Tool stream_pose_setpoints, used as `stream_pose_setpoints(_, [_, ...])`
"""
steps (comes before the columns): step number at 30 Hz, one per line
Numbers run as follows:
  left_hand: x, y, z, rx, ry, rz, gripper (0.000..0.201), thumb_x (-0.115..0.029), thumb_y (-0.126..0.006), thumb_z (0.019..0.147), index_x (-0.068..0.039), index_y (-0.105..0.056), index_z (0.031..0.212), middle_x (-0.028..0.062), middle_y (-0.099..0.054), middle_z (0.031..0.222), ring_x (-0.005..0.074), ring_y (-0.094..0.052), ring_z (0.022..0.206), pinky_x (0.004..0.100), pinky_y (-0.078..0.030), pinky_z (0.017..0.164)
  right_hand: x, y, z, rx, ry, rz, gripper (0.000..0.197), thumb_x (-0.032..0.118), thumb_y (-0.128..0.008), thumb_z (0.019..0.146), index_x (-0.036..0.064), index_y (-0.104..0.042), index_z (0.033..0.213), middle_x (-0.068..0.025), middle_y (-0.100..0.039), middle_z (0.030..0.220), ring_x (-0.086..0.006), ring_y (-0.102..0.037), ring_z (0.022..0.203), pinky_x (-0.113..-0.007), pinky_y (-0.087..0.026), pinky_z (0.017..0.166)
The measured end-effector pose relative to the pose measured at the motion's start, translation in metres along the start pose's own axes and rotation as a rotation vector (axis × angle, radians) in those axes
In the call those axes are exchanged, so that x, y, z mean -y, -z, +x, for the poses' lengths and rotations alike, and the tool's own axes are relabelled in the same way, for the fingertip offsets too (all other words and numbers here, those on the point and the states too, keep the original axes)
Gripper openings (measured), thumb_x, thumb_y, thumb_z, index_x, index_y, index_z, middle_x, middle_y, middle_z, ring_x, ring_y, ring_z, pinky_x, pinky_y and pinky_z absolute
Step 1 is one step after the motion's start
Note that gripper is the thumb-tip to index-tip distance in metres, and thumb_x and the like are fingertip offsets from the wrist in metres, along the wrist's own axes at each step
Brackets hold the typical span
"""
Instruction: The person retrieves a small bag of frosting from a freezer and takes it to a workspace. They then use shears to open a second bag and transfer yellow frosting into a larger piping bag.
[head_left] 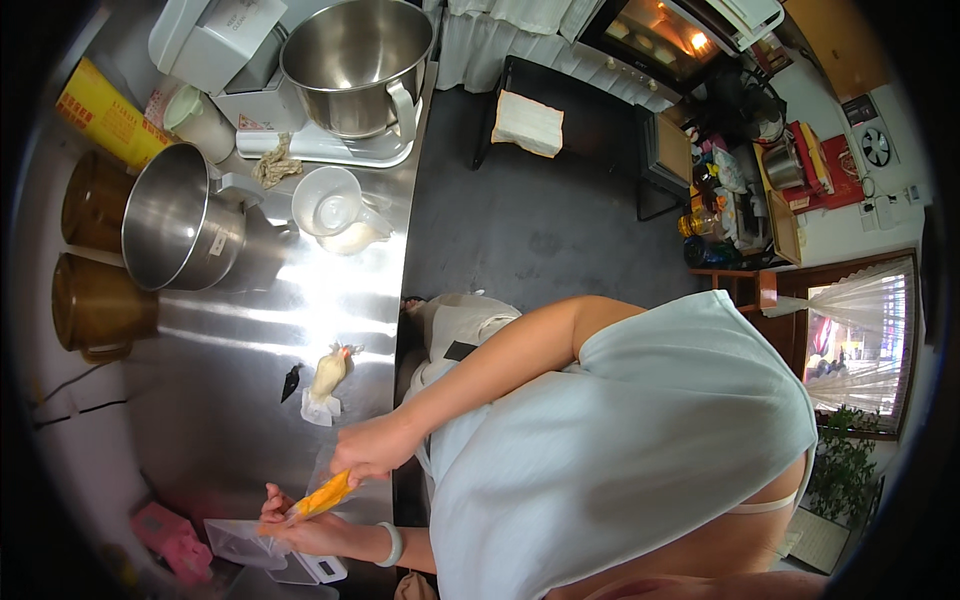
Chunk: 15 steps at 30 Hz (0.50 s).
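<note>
My right hand point(375, 448) is closed around the upper end of a clear piping bag point(325, 495) with an orange-yellow filling. At the bag's lower end, my left hand point(305, 532) holds it from beneath, some fingers raised. Under and beside the left hand are a clear plastic container point(240, 540) and a white kitchen scale point(322, 568), partly hidden. Farther along the steel table point(220, 400) lies a second piping bag point(330, 375) with pale cream in it. Next to that is a small black object point(291, 383) whose kind I cannot make out.
On the table stand a steel mixing bowl point(175, 215), a plastic measuring jug point(327, 200) and a stand mixer with a bowl point(355, 70). Brown canisters point(100, 305) line the wall. A pink packet point(172, 540) lies near the container. A lit oven point(655, 40) stands across the floor.
</note>
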<state>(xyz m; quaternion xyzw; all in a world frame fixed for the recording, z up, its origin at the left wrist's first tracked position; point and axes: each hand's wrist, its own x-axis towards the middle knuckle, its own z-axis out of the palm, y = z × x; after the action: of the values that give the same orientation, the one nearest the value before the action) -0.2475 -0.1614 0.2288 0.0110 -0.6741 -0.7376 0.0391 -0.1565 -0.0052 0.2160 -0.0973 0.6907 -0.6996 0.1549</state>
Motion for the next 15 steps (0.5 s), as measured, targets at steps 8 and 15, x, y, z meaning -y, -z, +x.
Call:
stream_pose_setpoints(8, [0.010, -0.024, -0.029, 0.396, -0.020, 0.142, 0.060, -0.044, -0.022, 0.099, 0.005, -0.055, 0.090, 0.0157, -0.059, 0.095, 0.0219, -0.055, 0.092, 0.0329, -0.041, 0.087, 0.003, 0.009, 0.013, -0.112, 0.217, -0.163, 0.022, 0.017, -0.055, 0.085, -0.0036, -0.054, 0.078, -0.0163, -0.060, 0.068, -0.0313, -0.060, 0.068, -0.041, -0.044, 0.063])
stream_pose_setpoints(15, [-0.010, -0.025, -0.027, 0.051, 0.218, -0.009, 0.046, -0.039, -0.035, 0.098, -0.001, -0.051, 0.076, 0.0197, -0.060, 0.105, 0.0212, -0.058, 0.098, 0.0309, -0.043, 0.085, 0.000, -0.017, 0.035, -0.008, 0.164, -0.123, 0.030, 0.019, -0.042, 0.092, -0.0001, -0.055, 0.072, -0.0145, -0.059, 0.067, -0.0320, -0.057, 0.064, -0.041, -0.043, 0.061])
